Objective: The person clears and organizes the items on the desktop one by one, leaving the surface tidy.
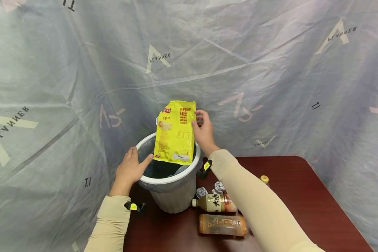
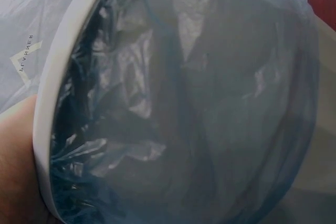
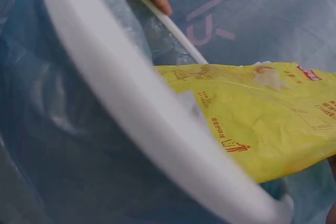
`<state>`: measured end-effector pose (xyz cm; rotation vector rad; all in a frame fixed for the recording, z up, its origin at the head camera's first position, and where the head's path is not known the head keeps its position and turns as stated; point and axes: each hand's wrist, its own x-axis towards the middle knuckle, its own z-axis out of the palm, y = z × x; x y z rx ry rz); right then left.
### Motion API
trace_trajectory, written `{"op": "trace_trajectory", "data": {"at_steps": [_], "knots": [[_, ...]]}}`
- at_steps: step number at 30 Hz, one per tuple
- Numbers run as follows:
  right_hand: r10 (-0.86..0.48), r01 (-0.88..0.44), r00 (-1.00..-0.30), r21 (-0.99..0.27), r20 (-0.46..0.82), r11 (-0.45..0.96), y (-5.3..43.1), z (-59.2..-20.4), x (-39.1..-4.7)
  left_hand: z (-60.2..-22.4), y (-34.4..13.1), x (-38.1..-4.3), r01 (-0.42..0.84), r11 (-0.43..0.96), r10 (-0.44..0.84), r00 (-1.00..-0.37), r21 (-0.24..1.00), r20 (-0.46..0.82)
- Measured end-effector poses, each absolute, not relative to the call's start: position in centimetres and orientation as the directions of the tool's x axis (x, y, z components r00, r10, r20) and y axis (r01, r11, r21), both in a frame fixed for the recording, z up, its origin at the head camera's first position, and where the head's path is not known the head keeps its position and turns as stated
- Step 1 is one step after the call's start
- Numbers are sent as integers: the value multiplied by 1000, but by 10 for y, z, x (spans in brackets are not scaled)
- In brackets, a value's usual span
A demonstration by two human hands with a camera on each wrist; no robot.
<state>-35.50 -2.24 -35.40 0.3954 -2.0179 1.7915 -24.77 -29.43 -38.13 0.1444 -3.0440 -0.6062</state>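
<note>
My right hand [image 1: 204,130] pinches the right edge of a yellow chip bag [image 1: 175,134], thumb on its printed face. The bag stands upright over the mouth of a trash can, its lower end at the opening. In the right wrist view the chip bag [image 3: 262,124] shows beyond the blurred white rim [image 3: 136,98]. My left hand [image 1: 130,171] holds the left side of the trash can [image 1: 173,196], thumb over the rim and fingers outside. A thin bluish liner [image 2: 184,103] covers the can's inside in the left wrist view.
Right of the can on the dark red table [image 1: 289,182] lie crumpled foil balls [image 1: 218,187], a brown-labelled bottle [image 1: 215,203] and an orange-tinted bottle [image 1: 223,225]. A yellow bottle cap [image 1: 264,179] shows behind my right sleeve. Grey printed cloth [image 1: 223,63] hangs behind.
</note>
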Motion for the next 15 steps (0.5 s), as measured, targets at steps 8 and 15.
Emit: {"op": "trace_trajectory", "data": {"at_steps": [8,15], "knots": [[-6,-512,-849,-821,528,255,-24,-373,-352,-382,-294,-252,-80,920,-92,-996,383,13],[-55,-571,-812,-769,582,288,-20,-383,-353,-382,-296,-249,-91,923,-102,-995,374,9]]}}
